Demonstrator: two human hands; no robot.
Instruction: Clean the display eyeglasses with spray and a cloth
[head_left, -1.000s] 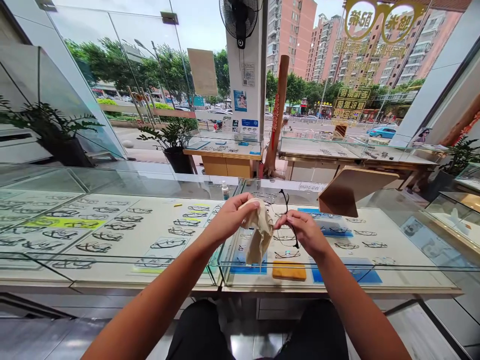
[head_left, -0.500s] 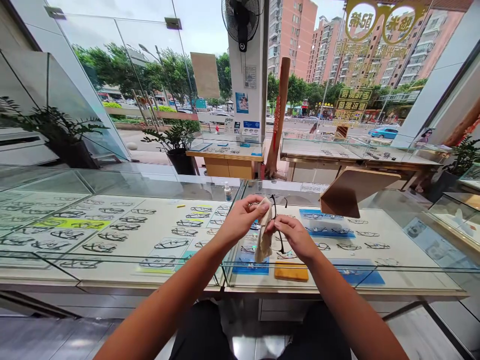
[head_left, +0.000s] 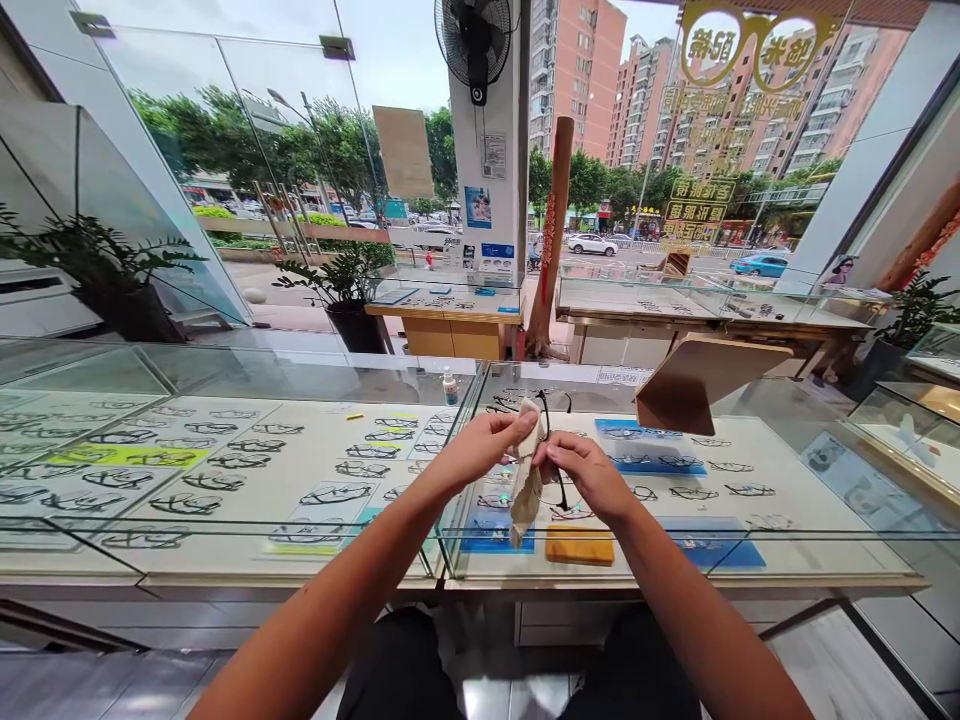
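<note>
Our hands have drawn together since a second ago, above the glass display case (head_left: 675, 535), which holds rows of spectacle frames (head_left: 225, 460) and an orange block (head_left: 579, 546). Our left hand (head_left: 480, 448) pinches a beige cloth (head_left: 525, 490), and our right hand (head_left: 589, 470) grips the black glasses (head_left: 562, 492), which touch the cloth.

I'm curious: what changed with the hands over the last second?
The right hand brought the black glasses leftward into the cloth, and the left hand now presses it against them. Both kept their grip; the orange block stayed put.
</note>
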